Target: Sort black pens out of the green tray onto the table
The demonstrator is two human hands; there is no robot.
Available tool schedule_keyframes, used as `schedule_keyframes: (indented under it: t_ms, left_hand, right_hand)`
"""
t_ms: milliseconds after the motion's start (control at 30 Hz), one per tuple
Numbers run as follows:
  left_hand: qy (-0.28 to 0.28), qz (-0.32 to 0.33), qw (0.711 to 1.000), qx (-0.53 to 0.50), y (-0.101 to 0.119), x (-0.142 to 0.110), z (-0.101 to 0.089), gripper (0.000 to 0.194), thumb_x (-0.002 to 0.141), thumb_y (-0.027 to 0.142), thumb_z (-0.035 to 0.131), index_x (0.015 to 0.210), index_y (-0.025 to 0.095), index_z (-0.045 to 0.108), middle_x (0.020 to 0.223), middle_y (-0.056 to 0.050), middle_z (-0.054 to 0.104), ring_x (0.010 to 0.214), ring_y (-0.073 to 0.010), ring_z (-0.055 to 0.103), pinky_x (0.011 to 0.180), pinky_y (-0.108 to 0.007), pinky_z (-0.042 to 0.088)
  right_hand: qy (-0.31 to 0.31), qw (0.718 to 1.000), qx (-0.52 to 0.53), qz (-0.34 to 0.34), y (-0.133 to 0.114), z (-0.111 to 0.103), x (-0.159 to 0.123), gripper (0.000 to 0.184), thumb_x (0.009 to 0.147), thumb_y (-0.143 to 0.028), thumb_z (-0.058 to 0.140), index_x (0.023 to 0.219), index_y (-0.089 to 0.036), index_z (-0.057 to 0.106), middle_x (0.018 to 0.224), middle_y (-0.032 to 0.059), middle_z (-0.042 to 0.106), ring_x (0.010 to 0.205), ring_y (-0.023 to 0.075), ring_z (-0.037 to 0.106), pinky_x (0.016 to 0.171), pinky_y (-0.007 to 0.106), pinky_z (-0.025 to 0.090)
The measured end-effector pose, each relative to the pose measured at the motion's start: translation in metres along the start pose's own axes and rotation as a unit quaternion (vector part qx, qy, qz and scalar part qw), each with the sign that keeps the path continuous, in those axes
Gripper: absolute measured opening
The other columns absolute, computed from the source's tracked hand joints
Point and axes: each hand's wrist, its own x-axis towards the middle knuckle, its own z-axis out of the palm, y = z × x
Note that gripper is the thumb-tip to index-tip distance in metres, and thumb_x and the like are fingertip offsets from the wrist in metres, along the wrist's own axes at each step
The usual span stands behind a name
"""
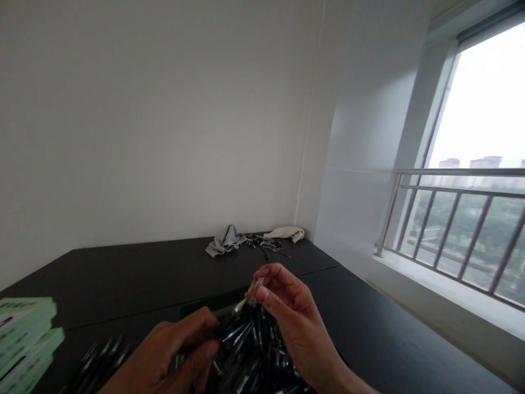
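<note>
A heap of slim, glossy black pen-like sticks with clear ends (246, 350) fills the space between my hands at the bottom of the view. My right hand (293, 317) is closed in a pinch at the top of the heap, thumb and fingers on the clear ends of a few sticks. At the heap's left side is my left hand (176, 350), its fingers curled in with the thumb. Something shiny shows between those fingers, too hidden to name. Another row of black sticks (100, 358) lies left of my left hand, blurred.
Light green boxes (28, 339) are stacked at the left edge. A grey cloth (225, 241), more loose black sticks (264, 242) and a cream cloth (289, 233) lie at the back of the black table (135, 273). A wall stands behind; a railed window (471, 219) is at right.
</note>
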Motion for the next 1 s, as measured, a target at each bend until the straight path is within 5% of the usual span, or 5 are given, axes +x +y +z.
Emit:
schedule_keyframes:
  t_ms: [133,233,400,567,1000]
  left_hand:
    - [0.062,0.01,0.998,0.005,-0.006,0.0,-0.012,0.034,0.094,0.05,0.036,0.08,0.024,0.052,0.063,0.005,0.056,0.051,-0.0106,0.054,0.051,-0.02,0.042]
    - [0.1,0.005,0.995,0.0,-0.011,-0.001,-0.025,0.027,0.095,0.046,0.038,0.084,0.025,0.051,0.068,0.006,0.057,0.054,-0.0107,0.054,0.054,-0.021,0.044]
    - [0.152,0.001,0.988,0.016,-0.017,0.002,-0.038,0.024,0.095,0.045,0.038,0.087,0.025,0.048,0.067,0.006,0.058,0.054,-0.0117,0.055,0.055,-0.024,0.044]
    - [0.142,-0.004,0.989,0.041,-0.029,0.007,-0.04,0.025,0.096,0.045,0.036,0.087,0.024,0.048,0.068,0.006,0.06,0.054,-0.0115,0.057,0.056,-0.025,0.043]
    - [0.151,-0.004,0.986,0.073,-0.031,0.009,-0.043,0.024,0.096,0.039,0.036,0.083,0.024,0.049,0.064,0.007,0.06,0.051,-0.0113,0.056,0.055,-0.024,0.04]
  right_hand:
    - [-0.045,0.974,-0.22,0.018,0.014,-0.012,0.019,0.012,0.085,-0.027,0.059,0.093,-0.018,0.061,0.078,-0.0008,0.057,0.071,0.0114,0.053,0.064,0.021,0.043]
    - [-0.22,0.842,-0.489,0.064,0.048,-0.022,0.037,0.016,0.085,-0.018,0.05,0.095,-0.016,0.062,0.08,0.001,0.063,0.071,0.0115,0.057,0.061,0.02,0.042]
    - [-0.334,0.732,-0.589,0.069,0.108,-0.026,0.052,0.019,0.077,-0.009,0.051,0.088,-0.013,0.066,0.077,0.0053,0.067,0.072,0.0177,0.062,0.062,0.025,0.042]
    - [-0.464,0.65,-0.601,0.021,0.128,-0.013,0.052,0.02,0.082,-0.012,0.048,0.092,-0.013,0.065,0.094,0.0117,0.069,0.085,0.0224,0.063,0.073,0.029,0.045]
    - [-0.504,0.591,-0.63,-0.002,0.138,0.002,0.041,0.018,0.085,-0.019,0.05,0.09,-0.01,0.066,0.089,0.0138,0.072,0.082,0.0246,0.068,0.068,0.028,0.049]
